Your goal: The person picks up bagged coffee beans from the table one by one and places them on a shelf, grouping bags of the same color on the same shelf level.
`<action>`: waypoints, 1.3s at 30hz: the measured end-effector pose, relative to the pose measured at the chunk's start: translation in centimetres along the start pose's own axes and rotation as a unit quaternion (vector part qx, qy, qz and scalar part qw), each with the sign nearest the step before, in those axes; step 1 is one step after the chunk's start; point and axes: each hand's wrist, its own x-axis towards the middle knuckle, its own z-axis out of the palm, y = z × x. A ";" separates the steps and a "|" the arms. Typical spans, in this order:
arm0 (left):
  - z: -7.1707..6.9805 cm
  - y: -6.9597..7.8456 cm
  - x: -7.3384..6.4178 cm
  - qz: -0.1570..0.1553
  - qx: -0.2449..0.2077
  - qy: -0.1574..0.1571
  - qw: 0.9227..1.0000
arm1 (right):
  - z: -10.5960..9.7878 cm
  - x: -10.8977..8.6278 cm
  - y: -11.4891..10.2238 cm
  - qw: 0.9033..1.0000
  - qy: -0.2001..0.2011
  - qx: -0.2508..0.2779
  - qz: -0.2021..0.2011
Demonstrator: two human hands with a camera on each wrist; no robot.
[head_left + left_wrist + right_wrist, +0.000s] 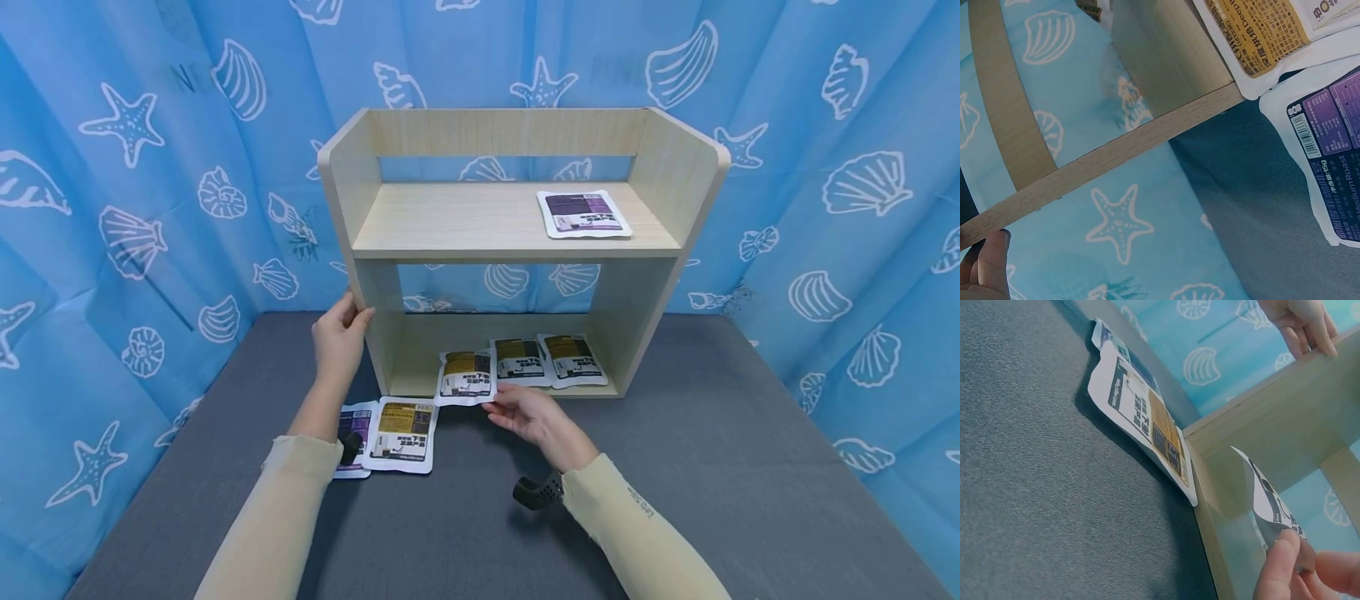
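Running this remotely, I see the right hand (528, 417) pinching a brown-labelled pouch (467, 375) between thumb and fingers at its near right corner. Held pouch sits at the front of the wooden two-tier shelf unit (487, 218), lower tier, left of two other brown-labelled pouches (519, 361) (573, 358) there. Left hand (337, 337): thumb and fingers grip the front edge of the unit's left side panel (378, 321).

Edges: in the head view the held pouch crosses the lower board's front lip, near edge out over it. Its right side is right beside the next pouch; a strip of board shows between its left side and the left panel. The middle board makes a ceiling above, with height to spare. The grey surface (720, 450) stretches wide right of the unit.

Direction: brown end of the label points into the unit, big-lettered white end toward the person. Looks near-square to me, so I can't call the long axis. Right wrist view shows it tilted, bent at the fingers.

Rest: left front, a brown-labelled pouch (401, 433) lies on the surface, lapping a purple-labelled pouch (362, 423). Another purple-labelled pouch (585, 213) lies upper tier, right side. Blue shell-print curtain (247, 158) behind.
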 end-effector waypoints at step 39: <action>0.2 -0.2 0.2 0.008 0.001 0.002 1.000 | 0.7 3.5 -1.2 0.999 0.038 0.032 0.014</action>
